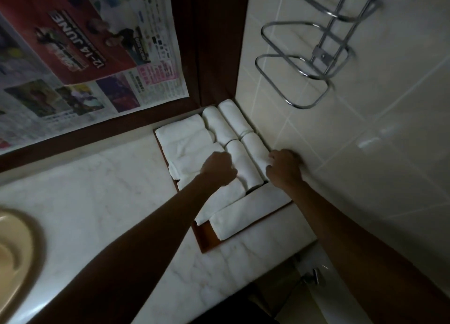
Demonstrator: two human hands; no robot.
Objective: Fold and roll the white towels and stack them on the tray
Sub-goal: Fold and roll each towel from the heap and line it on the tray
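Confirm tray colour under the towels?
Reddish-brown wood, seen in the head view: the tray shows bare at its near corner beside the white towels.

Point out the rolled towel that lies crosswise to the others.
The roll at the tray's near end, closest to the person. It lies across the tray; the other rolls run lengthwise toward the corner.

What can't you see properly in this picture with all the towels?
Head view only:
- Left hand: fingertips hidden behind its own knuckles, so its grip is unclear.
- Right hand: fingertips tucked beside a rolled towel, against the tiled wall.
- Tray: mostly covered by towels.
- Sink: cut off by the left edge.
- Newspaper: small print blurred.
- Wire rack: motion-blurred.
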